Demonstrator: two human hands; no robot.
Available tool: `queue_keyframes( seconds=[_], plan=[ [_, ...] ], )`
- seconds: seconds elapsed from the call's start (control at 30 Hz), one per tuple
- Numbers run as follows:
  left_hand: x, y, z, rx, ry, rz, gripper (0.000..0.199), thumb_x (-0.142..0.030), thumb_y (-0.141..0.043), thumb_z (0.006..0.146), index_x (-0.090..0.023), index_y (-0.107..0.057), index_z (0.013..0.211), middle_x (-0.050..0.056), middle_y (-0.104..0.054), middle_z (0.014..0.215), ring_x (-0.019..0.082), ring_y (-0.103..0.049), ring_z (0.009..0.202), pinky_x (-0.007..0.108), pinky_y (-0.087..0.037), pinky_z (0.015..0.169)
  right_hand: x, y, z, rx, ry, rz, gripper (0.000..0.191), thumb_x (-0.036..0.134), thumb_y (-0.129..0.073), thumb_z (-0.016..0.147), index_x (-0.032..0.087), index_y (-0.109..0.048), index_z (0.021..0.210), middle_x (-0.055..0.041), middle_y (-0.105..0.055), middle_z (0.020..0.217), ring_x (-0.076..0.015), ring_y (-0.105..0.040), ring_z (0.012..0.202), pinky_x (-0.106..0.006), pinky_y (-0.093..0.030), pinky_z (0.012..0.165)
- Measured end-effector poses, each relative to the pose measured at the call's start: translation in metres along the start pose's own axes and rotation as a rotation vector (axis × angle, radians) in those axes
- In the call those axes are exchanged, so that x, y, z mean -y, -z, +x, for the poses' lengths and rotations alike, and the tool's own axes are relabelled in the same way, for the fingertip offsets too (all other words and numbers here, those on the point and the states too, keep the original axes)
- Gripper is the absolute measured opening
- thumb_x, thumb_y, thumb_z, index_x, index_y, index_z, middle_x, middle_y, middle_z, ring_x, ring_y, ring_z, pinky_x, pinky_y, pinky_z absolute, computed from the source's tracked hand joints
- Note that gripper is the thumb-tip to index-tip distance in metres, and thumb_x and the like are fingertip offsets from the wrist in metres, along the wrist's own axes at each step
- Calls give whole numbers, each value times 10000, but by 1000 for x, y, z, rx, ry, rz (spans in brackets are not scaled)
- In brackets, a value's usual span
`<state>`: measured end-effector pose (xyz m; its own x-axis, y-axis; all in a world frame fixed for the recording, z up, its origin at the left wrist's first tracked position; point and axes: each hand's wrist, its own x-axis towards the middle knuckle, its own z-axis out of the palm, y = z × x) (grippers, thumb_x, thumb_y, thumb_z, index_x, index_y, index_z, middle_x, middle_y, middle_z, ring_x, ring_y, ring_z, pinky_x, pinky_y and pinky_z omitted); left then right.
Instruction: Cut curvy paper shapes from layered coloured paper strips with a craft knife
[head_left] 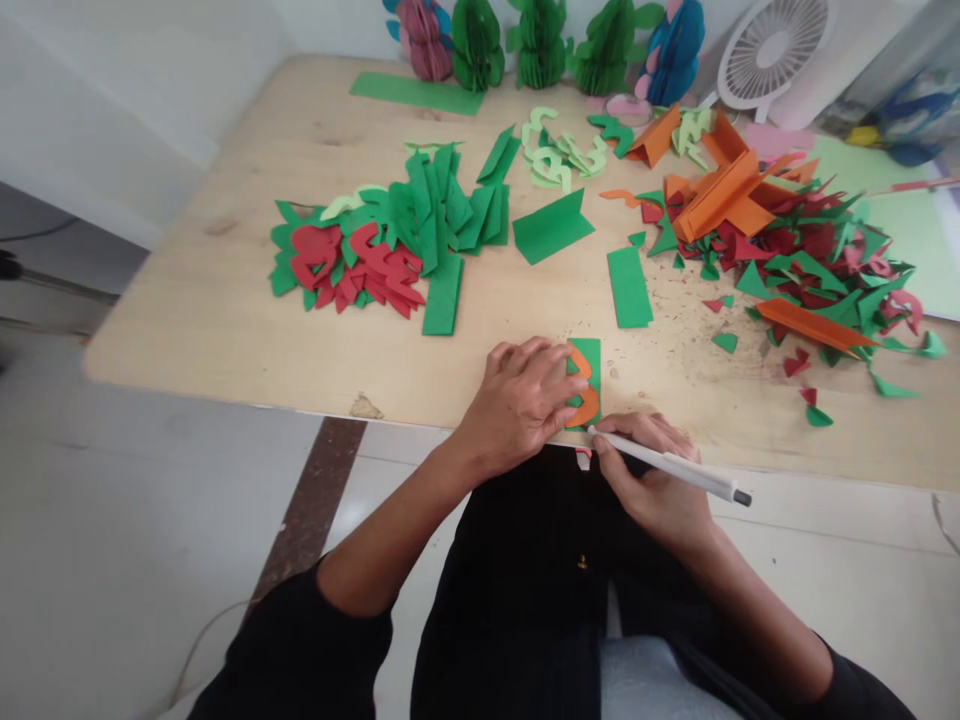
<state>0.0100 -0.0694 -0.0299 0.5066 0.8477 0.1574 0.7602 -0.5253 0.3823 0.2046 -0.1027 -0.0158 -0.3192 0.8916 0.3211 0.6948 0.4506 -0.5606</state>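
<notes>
While wooden table point(247, 310) stretches beyond my unclenched left fingers point(536, 362), tiled floor point(150, 520) below, they steady curvy orange paper point(591, 402) on green card point(592, 353); right fingers point(636, 428) grip white pen point(694, 473).

Your single view looked forward and down from your head, close above your left hand point(519, 400) and right hand point(667, 510), across the table point(225, 320) toward the fan point(777, 52) at the back.

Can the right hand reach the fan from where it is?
Probably not without leaning: the fan stands at the back of the table, past the paper heap, while the right hand is at the front, holding a pen.
</notes>
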Motion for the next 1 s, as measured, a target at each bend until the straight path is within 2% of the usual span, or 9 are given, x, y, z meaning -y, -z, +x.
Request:
queue_keyframes(
  seconds=[0.8, 1.0],
  plan=[
    [-1, 0, -1, 11, 14, -19, 269, -343, -497, 960, -278, -642, 1177, 92, -505, 1429, 313, -379, 1337, 511, -279, 1033, -6, 5, 2, -53, -36, -33, 53, 230, -582, 870, 246, -617, 834, -6, -738, 738, -171, -696, 660, -306, -541, 642],
    [-1, 0, 0, 6, 11, -14, 269, -338, -500, 960, -284, -644, 1180, 88, -511, 1420, 309, -384, 1333, 507, -279, 1036, -7, 6, 3, -33, -76, -18, 54, 229, -583, 858, 247, -621, 823, -11, -738, 747, -178, -696, 670, -307, -534, 646]
  ],
)
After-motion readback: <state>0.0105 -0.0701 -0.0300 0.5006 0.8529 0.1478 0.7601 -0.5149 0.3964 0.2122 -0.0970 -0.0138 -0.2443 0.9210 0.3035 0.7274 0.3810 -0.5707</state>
